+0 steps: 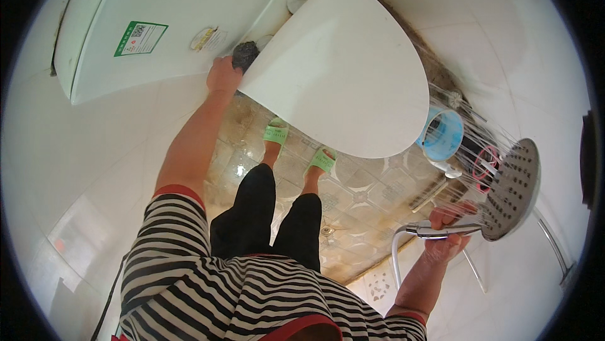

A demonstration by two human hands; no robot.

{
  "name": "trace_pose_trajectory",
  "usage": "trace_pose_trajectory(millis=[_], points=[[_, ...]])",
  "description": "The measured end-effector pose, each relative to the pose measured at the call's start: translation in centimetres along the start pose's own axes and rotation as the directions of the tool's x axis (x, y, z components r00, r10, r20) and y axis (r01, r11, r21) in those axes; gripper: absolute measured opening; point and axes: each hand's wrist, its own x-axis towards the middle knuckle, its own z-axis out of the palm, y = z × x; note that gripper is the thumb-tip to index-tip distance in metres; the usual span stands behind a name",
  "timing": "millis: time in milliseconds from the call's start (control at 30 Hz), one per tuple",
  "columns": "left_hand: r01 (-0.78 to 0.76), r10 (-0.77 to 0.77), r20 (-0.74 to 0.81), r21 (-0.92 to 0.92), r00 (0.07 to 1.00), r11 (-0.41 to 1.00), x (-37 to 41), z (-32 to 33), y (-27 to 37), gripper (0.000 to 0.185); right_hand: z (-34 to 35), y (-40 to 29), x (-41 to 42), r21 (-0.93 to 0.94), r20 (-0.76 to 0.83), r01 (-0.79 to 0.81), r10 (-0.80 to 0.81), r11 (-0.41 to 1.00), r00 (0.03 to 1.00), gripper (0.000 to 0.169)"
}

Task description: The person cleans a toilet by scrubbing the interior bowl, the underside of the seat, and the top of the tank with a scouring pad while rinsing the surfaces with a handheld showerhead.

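My left hand grips a dark scouring pad at the back corner of a white toilet lid. That lid lies down and covers most of the bowl. Behind it rises the white toilet tank, which bears printed stickers. Off to the right, my right hand is wrapped around the chrome handle of a round shower head. Water sprays from its face in thin jets, up and left past the lid's right side. A white hose hangs from the handle.
A blue plastic bucket stands right of the toilet, near a brush and a pink-and-black item. My feet in green slippers are on wet patterned tiles. A floor drain lies ahead of a raised edge.
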Motion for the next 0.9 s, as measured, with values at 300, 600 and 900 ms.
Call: trace_pose_trajectory(millis=[300,600,900], points=[[-0.239,0.214,-0.227,-0.085,0.95,0.967,5.5,2.6,3.9,0.032,0.6,-1.4,-0.2,-0.255,0.075,0.145,-0.13,0.956,0.989,0.071],[-0.416,0.381,-0.247,-0.11,0.891,0.903,2.9,-3.2,5.9,0.034,0.0,-0.5,-1.1,-0.28,0.029,0.111,-0.107,0.954,0.994,0.064],[-0.798,0.792,-0.122,-0.188,0.598,0.573,-12.9,12.4,20.6,0.013,-2.4,1.0,-2.1,-0.355,-0.071,0.069,-0.1,0.932,0.992,0.065]])
